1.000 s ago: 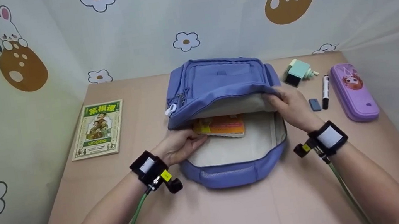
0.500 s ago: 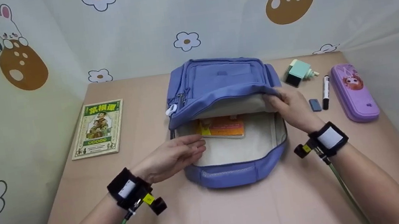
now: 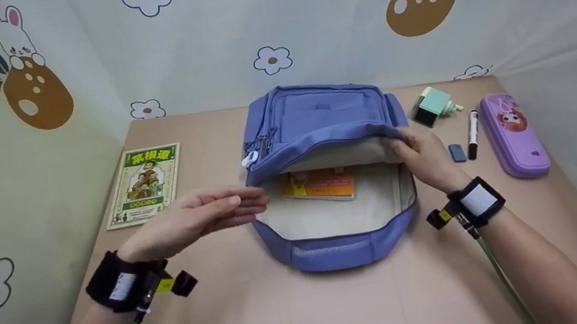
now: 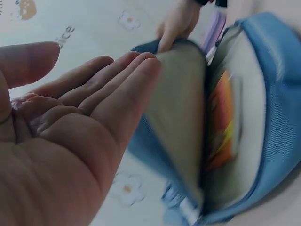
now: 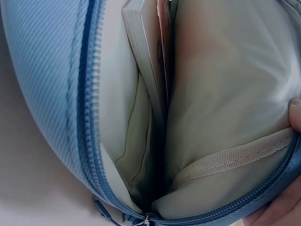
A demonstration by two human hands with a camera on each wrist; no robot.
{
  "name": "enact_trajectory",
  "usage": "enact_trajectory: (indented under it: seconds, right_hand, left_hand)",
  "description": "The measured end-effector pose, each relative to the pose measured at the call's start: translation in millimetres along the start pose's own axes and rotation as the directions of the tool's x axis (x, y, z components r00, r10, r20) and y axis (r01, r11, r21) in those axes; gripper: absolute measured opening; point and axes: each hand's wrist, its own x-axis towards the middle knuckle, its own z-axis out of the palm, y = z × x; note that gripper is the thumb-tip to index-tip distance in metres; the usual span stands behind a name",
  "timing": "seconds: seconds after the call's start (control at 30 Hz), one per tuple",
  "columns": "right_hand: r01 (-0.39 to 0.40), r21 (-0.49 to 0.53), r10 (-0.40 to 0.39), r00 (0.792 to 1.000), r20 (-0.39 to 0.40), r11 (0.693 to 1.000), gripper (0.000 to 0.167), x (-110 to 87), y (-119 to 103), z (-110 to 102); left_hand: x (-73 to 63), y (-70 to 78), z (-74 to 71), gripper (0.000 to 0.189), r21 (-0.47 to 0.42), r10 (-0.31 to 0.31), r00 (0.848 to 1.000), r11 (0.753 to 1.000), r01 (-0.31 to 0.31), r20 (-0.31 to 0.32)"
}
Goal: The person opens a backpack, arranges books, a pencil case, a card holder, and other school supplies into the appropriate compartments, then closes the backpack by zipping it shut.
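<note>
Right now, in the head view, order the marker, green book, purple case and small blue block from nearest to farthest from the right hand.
From the right hand:
1. small blue block, just to its right
2. marker, right of the block
3. purple case, right of the marker
4. green book, far left, past the backpack

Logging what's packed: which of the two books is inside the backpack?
The orange book, in the backpack; the green-covered book lies outside on the table.
</note>
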Motion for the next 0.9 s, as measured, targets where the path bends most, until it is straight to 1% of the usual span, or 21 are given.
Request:
enact_trajectory:
  seconds: [0.03,0.07,0.1,0.13,0.17,0.2,0.27,0.3,0.37,0.43,0.53,0.57,0.63,0.73,0.8,0.9]
  right_hand:
    - [-0.003,0.001,0.003,1.0,0.002,1.0,0.023,-0.2,0.2,-0.1]
    - [-0.006,0.002,0.006,1.0,0.005,1.0,0.024,-0.2,0.6,-0.1]
    - [-0.01,0.004,0.01,1.0,0.008,1.0,0.025,-0.3,1.2,-0.2]
    - [-0.014,0.008,0.014,1.0,0.011,1.0,0.025,-0.4,1.5,-0.1]
    - [-0.016,0.012,0.016,1.0,0.014,1.0,0.025,-0.5,1.7,-0.1]
    - [-0.02,0.016,0.019,1.0,0.018,1.0,0.025,-0.7,1.8,-0.1]
    - [-0.016,0.002,0.016,1.0,0.021,1.0,0.024,-0.9,2.0,0.0]
    - [-0.017,-0.004,0.017,1.0,0.023,1.0,0.024,-1.1,2.0,0.0]
    - [-0.019,-0.018,0.019,0.999,0.025,1.0,0.024,-1.3,1.9,0.0]
    - [-0.016,-0.035,0.017,1.0,0.025,0.999,0.023,-1.2,2.0,0.1]
    - [-0.021,-0.033,0.022,0.999,0.025,0.999,0.024,-0.9,1.8,0.4]
    - [-0.021,-0.034,0.022,0.999,0.024,0.999,0.024,-0.8,1.7,0.5]
    - [-0.025,-0.033,0.025,0.999,0.024,0.999,0.025,-0.7,1.4,0.6]
    - [-0.031,-0.028,0.032,0.999,0.033,0.999,0.026,-0.7,1.3,0.6]
    - [-0.036,-0.024,0.037,0.999,0.038,0.999,0.026,-0.8,1.7,0.4]
    - [-0.042,-0.018,0.043,0.998,0.043,0.999,0.024,-1.1,2.3,0.2]
  left_hand:
    - [-1.6,2.4,-5.5,0.045,0.033,0.014,0.999,0.999,-0.013,-0.046]
    - [-2.7,4.1,-11.3,0.046,0.089,0.03,0.995,0.996,-0.021,-0.096]
    - [-3.4,5.2,-17.5,0.046,0.145,0.041,0.988,0.989,-0.019,-0.151]
    - [-4.2,5.9,-23.9,0.047,0.213,0.049,0.977,0.977,-0.003,-0.208]
    - [-5.1,6.0,-29.9,0.048,0.285,0.053,0.962,0.958,0.027,-0.268]
    - [-5.8,5.5,-35.9,0.05,0.354,0.051,0.944,0.933,0.072,-0.326]
    - [-7.6,3.9,-48.4,0.055,0.461,0.04,0.898,0.868,0.186,-0.437]
    - [-8.6,2.4,-55.1,0.057,0.492,0.035,0.876,0.838,0.236,-0.481]
    - [-10.5,-1.7,-69.4,0.062,0.533,0.023,0.836,0.781,0.327,-0.548]
    - [-12.7,-7.5,-85.3,0.064,0.559,0.022,0.803,0.73,0.393,-0.595]
    - [-16.3,-19.0,-109.1,0.064,0.575,0.018,0.772,0.678,0.457,-0.635]
    - [-18.0,-22.9,-116.6,0.064,0.58,0.012,0.762,0.656,0.483,-0.647]
    - [-21.8,-30.0,-129.4,0.066,0.573,-0.017,0.743,0.625,0.531,-0.67]
    - [-28.5,-39.2,-144.1,0.073,0.538,-0.083,0.707,0.588,0.604,-0.703]
    - [-32.5,-44.6,-151.2,0.079,0.505,-0.13,0.68,0.574,0.645,-0.721]
    - [-37.1,-53.9,-160.3,0.082,0.466,-0.191,0.653,0.558,0.687,-0.733]
